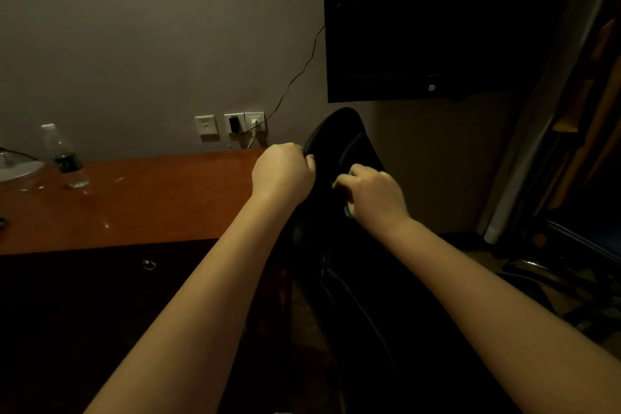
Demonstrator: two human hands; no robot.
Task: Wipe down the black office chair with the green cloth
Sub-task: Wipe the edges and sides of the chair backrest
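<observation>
Head view: black office chair (pixel 349 138) mid-frame beside desk (pixel 151 205) edge; gripped top rim with left hand (pixel 282 171), clutched green cloth (pixel 347 210) in right hand (pixel 373 193).

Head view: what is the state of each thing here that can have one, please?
black office chair, held at the top edge of its back.
green cloth, mostly hidden, only a corner shows.
left hand, grips the chair's edge.
right hand, curled on the cloth against the chair back.
water bottle, upright on the desk.
television, screen dark.
wall socket, black adapter plugged in.
desk drawer, closed.
</observation>
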